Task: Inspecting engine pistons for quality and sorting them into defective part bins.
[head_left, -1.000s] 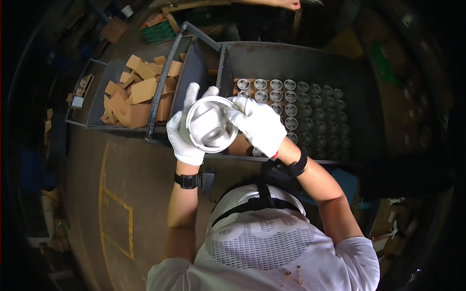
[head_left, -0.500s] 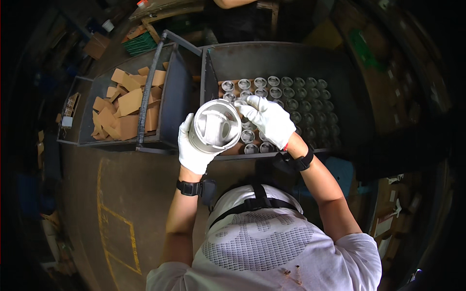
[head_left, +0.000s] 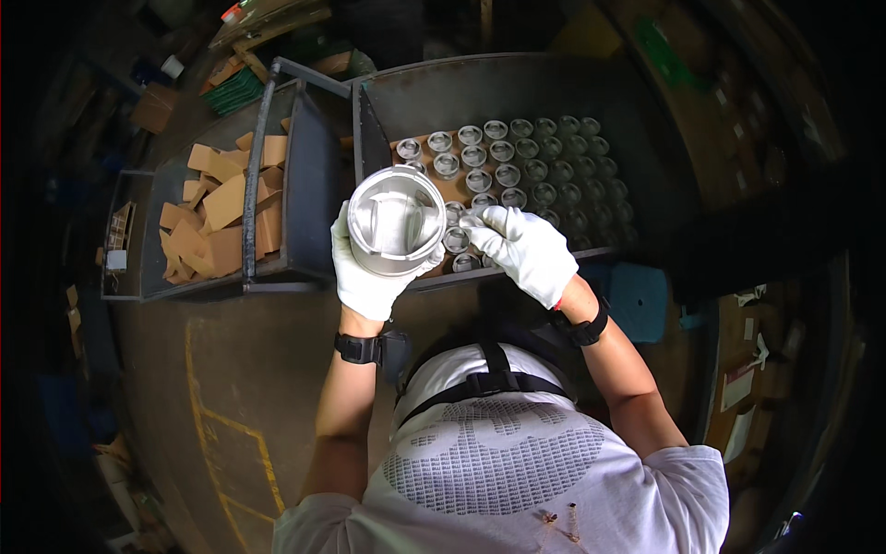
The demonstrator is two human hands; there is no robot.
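Note:
My left hand (head_left: 367, 288), in a white glove, grips a large silver metal piston (head_left: 399, 260) from below and the side. The piston's hollow end faces up toward me, showing its inner walls and pin bosses. My right hand (head_left: 530, 257), also gloved in white, is just right of the piston with thumb and fingers pinched together. A small greyish thing shows at those fingertips; its kind cannot be made out. Beyond both hands, rows of similar pistons (head_left: 496, 130) stand in a dark metal bin (head_left: 480, 76); my hands and the held piston hide some of them.
To the left, a second metal bin (head_left: 309, 175) holds loose cardboard pieces (head_left: 224, 204), with a metal bar (head_left: 250, 198) along its side. A blue stool-like object (head_left: 639, 303) is at right below the piston bin. Yellow lines (head_left: 233, 423) mark the floor.
My right hand has moved slightly down and right, its pinch now beside the piston. The piston has shifted a little left and up. The bins appear shifted left and up in view.

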